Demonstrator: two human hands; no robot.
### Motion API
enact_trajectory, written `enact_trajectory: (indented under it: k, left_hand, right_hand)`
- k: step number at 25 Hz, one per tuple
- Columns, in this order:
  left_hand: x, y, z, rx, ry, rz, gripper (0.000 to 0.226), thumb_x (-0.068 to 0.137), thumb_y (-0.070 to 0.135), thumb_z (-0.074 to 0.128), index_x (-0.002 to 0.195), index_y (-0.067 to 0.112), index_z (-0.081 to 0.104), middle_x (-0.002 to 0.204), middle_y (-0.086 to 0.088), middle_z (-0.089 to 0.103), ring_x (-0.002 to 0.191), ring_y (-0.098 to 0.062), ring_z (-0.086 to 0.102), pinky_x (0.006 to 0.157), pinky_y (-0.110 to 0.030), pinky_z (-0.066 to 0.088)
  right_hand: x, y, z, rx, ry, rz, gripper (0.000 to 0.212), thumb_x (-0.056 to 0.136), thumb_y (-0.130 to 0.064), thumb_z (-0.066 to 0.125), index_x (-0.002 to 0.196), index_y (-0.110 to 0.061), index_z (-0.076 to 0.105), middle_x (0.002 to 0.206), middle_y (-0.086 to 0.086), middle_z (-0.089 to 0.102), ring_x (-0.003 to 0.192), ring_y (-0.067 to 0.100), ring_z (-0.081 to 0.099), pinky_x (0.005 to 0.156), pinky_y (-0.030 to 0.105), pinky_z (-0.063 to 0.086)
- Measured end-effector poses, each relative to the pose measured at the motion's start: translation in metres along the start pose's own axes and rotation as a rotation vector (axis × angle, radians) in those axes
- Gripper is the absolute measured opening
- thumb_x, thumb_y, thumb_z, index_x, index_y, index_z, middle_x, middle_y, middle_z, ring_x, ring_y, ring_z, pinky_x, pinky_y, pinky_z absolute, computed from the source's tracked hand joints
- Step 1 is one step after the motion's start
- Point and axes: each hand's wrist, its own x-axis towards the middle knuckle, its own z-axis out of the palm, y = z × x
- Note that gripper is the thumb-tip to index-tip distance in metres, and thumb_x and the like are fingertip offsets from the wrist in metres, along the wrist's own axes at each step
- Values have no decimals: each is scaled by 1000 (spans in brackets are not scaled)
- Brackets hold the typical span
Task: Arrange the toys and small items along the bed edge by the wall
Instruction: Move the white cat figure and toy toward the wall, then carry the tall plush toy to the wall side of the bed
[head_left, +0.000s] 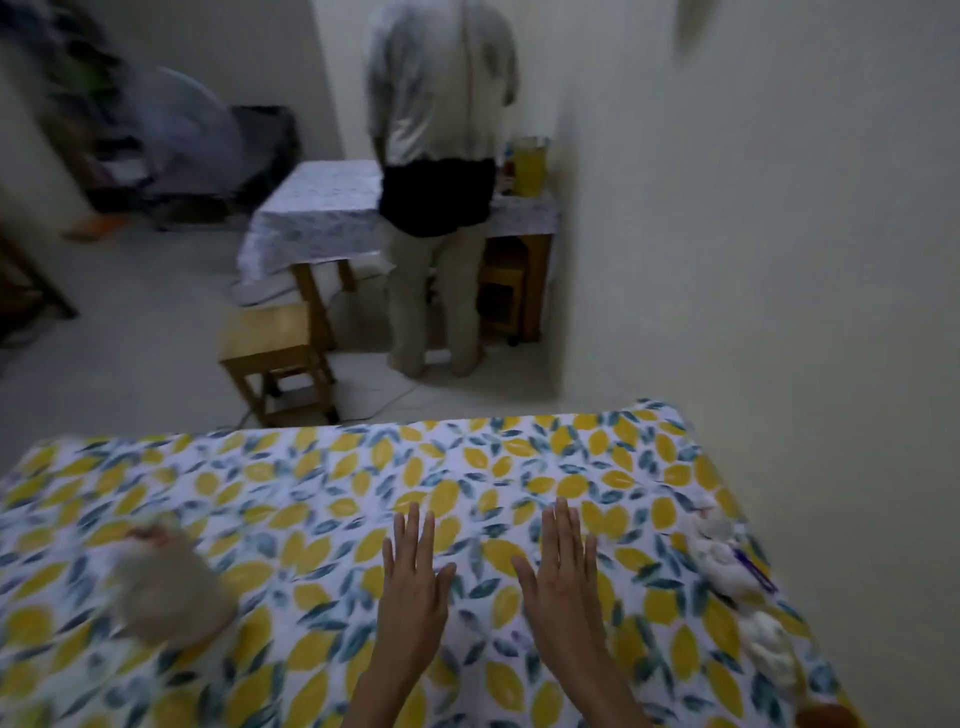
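We locate the task items on the bed sheet, which is printed with yellow and blue leaves: two white plush toys lie along the right edge, against the wall. The farther white toy rests beside a thin purple item that is too blurred to identify; the nearer white toy lies just behind it toward us. A small brown object sits at the lower right corner of the view, partly cut off. A grey-beige plush toy lies well apart from these, on the left side of the sheet. Our left hand and right hand are held flat, palms down, fingers extended and close together, near the middle of the sheet; neither grips anything, and we cannot tell whether they touch the fabric. Beyond the foot of the bed, a second person stands with their back to us at a cloth-covered table that carries a yellow container. A wooden stool stands on the floor left of that person.
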Motion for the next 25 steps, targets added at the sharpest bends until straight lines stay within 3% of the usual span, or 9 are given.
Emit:
enact_trajectory:
  k: [3,5,7,11,14,17,19,21,25]
  left_hand:
    - [-36,-48,-51,-26,169,-132,78,86,72,1,151,28,7,158,15,-15,143,1,-27,118,-17,-19]
    - [-60,-70,-78,-56,274,-205,70,88,71,6,148,37,5,158,20,-14,147,-3,-17,124,-27,4]
    - [-84,-88,-104,-92,374,-267,63,89,69,9,145,43,4,160,16,-2,149,-5,-2,116,-32,31]
    - [-111,-116,-147,-232,547,-378,54,94,56,27,138,59,-4,157,27,-7,148,-17,13,100,-38,50]
    - [-108,-145,-166,-353,514,-501,71,95,32,49,146,37,1,163,3,-1,149,-16,10,110,-46,41]
    - [-100,-177,-177,-391,395,-471,73,94,22,53,152,17,7,162,-4,10,137,-3,18,107,-24,30]
    - [-94,-195,-180,-447,304,-432,72,94,20,54,152,16,11,160,-2,18,140,-7,23,108,-26,34]
    - [-89,-209,-182,-491,228,-409,75,93,22,56,152,16,10,156,5,20,139,-6,23,108,-26,35]
    - [-75,-231,-189,-524,143,-318,71,91,29,57,145,38,12,146,22,24,131,11,31,102,-11,38]
  right_hand:
    - [-2,-73,18,71,-52,-183,71,98,-59,10,150,-12,20,160,4,15,146,8,-17,117,34,-3]
    - [-4,-118,29,116,-105,-291,72,97,-63,8,150,-14,17,158,5,20,145,6,-19,116,33,-6]
    - [-7,-161,35,183,-152,-410,80,91,-70,0,151,-17,10,160,5,15,144,5,-17,116,33,-9]
    - [-10,-239,35,340,-339,-517,102,73,-82,-11,152,-19,0,162,-1,-5,147,9,-11,121,34,-9]
    - [-6,-287,40,398,-488,-516,88,83,-73,8,152,-20,-1,163,-2,-4,147,9,-9,122,36,-7]
    - [-1,-324,51,490,-589,-478,74,96,-58,32,152,-20,5,161,-3,8,149,14,3,123,43,2]
    - [3,-342,59,620,-599,-400,72,92,-55,47,148,-20,19,153,1,33,140,22,32,116,44,28]
    - [7,-352,59,776,-630,-304,67,85,-48,65,138,-22,34,132,0,55,117,18,57,96,38,52]
    - [14,-357,68,873,-608,-234,69,67,-56,78,120,-22,49,115,-6,65,101,6,65,84,35,59]
